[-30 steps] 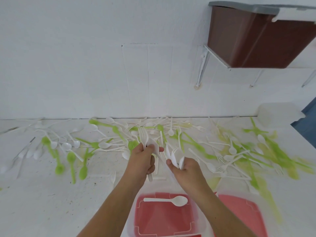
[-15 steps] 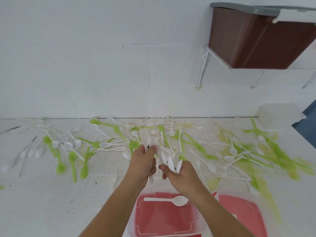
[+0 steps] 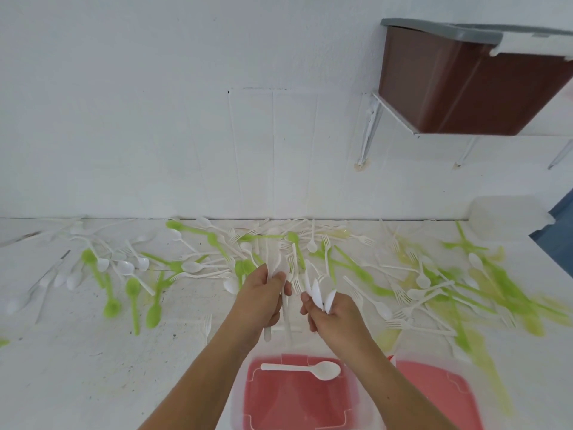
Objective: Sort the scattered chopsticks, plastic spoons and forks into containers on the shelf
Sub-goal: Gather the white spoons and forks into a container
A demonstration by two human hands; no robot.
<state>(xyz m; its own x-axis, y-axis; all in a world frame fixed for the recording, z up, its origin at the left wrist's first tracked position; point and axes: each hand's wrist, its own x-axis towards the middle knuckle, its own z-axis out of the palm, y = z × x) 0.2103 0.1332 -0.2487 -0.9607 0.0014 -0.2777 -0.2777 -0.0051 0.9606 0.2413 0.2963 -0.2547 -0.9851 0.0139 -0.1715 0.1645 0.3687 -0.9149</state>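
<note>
Head view: left grip (image 3: 263,301) clutches white cutlery bundle (image 3: 275,264), right grip (image 3: 336,316) pinches fanned white spoons (image 3: 317,293); single spoon (image 3: 310,369) in red-bottomed container (image 3: 279,405); scattered cutlery (image 3: 192,268) mostly unsorted on counter (image 3: 93,367).

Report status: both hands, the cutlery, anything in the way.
Left hand grips white cutlery; right hand grips fanned white spoons. One spoon in near container. Scattered pile beyond; nothing blocks the container.

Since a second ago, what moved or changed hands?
Little. The right hand nudged its fan of white spoons toward the left hand, then back. Nothing picked up or released; the left hand still grips its white cutlery. The lone spoon in the red container and the scattered pile stayed put.
</note>
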